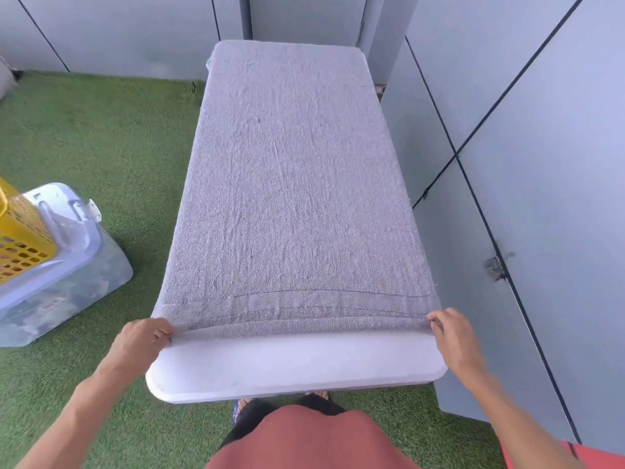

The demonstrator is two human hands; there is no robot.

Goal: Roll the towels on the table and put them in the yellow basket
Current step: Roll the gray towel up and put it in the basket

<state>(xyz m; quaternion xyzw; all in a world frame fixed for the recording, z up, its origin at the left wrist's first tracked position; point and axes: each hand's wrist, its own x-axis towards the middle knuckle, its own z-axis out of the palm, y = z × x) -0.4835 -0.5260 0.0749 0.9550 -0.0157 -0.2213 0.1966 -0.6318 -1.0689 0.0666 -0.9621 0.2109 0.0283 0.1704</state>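
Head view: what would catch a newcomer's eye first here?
A grey towel spread flat over nearly the whole white table, with the left hand and right hand each pinching a near corner. At the left edge, the yellow basket sits on a clear lidded storage box on green artificial turf.

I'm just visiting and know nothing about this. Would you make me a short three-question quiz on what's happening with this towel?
1. True or false: the grey towel is already rolled up.
2. Which part of the towel do the left hand and right hand pinch? A) far corners B) near corners C) its middle
3. Fill in: the yellow basket stands on a clear plastic ____.

Key: 1. False, it lies spread flat along the white table. 2. B. 3. Box, on the green turf, to the person's left.
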